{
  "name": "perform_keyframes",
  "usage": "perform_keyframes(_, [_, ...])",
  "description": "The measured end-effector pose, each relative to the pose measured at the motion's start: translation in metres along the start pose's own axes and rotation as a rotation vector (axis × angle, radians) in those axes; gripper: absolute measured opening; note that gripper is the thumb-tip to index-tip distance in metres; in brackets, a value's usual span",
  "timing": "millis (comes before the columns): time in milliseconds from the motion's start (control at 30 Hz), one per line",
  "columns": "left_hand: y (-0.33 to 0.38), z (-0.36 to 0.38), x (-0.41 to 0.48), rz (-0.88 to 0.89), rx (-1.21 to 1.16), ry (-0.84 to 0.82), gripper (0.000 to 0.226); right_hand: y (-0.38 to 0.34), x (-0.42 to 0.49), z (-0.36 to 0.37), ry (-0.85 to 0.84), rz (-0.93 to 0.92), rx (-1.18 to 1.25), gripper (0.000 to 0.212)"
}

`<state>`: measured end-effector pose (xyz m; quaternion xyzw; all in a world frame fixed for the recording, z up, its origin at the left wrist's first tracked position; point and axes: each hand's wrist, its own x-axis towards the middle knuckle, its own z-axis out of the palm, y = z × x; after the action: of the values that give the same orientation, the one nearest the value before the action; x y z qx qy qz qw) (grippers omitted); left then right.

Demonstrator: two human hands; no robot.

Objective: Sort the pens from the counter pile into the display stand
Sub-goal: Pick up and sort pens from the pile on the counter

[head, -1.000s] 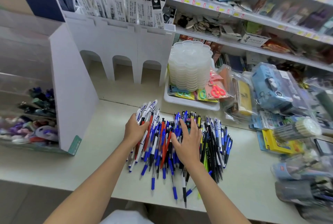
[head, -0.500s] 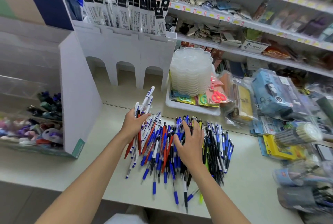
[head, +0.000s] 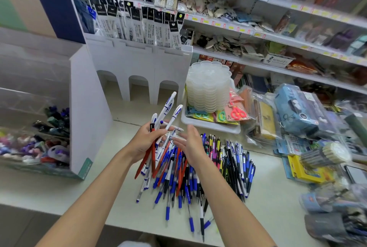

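A big pile of pens (head: 198,175), blue, red, black and white, lies on the pale counter (head: 59,193). My left hand (head: 146,139) grips a bunch of white and red pens (head: 164,115) lifted above the pile's left side, their tips fanning up and right. My right hand (head: 191,143) hovers just right of that bunch with straight fingers, holding nothing. The white display stand (head: 139,68) with three arched openings stands behind the pile, packaged refills in its top slots.
A clear-fronted box of coloured pens (head: 39,141) stands at the left. A white tray (head: 210,125) with stacked plastic palettes and scissors sits behind right. Packaged stationery (head: 303,113) crowds the right counter; shelves run along the back.
My left hand has lifted a bunch of pens off the pile. My right hand has come off the pile and risen beside them.
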<state>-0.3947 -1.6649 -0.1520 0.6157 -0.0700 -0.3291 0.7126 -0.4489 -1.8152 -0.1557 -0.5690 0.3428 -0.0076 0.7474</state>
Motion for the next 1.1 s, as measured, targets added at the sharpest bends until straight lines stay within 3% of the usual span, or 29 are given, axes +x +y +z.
perform_keyframes(100, [0.003, -0.007, -0.007, -0.032, 0.006, -0.096, 0.03, 0.0, 0.006, 0.011, -0.015, 0.049, 0.301, 0.051])
perform_keyframes(200, [-0.003, -0.017, -0.012, -0.097, -0.022, -0.06, 0.033, -0.007, 0.01, 0.01, 0.21, -0.087, 0.316, 0.068])
perform_keyframes(300, [-0.013, -0.028, -0.007, -0.109, -0.204, 0.172, 0.031, -0.018, 0.014, -0.001, 0.272, -0.238, 0.195, 0.072])
perform_keyframes(400, [-0.017, -0.024, 0.003, -0.118, -0.335, 0.251, 0.029, -0.021, -0.004, 0.013, 0.0, -0.272, -0.062, 0.045])
perform_keyframes(500, [-0.016, -0.006, 0.012, -0.082, -0.403, 0.229, 0.022, -0.007, -0.019, 0.03, -0.128, -0.382, -0.291, 0.041])
perform_keyframes(633, [-0.012, 0.013, 0.015, -0.046, -0.453, 0.224, 0.017, 0.009, -0.018, 0.034, -0.018, -0.461, -0.458, 0.043])
perform_keyframes(800, [-0.014, 0.022, 0.022, -0.072, -0.58, 0.194, 0.01, 0.007, -0.018, 0.028, 0.027, -0.59, -0.478, 0.036])
perform_keyframes(900, [-0.013, 0.026, 0.024, -0.076, -0.534, 0.206, 0.005, 0.002, -0.021, 0.02, -0.033, -0.519, -0.346, 0.044])
perform_keyframes(1000, [-0.001, 0.028, 0.028, -0.005, -0.439, 0.345, 0.008, 0.0, -0.021, 0.007, -0.001, -0.473, -0.285, 0.04])
perform_keyframes(1100, [0.012, 0.03, 0.035, 0.121, -0.304, 0.551, 0.012, 0.014, -0.021, -0.002, 0.043, -0.205, -0.196, 0.039])
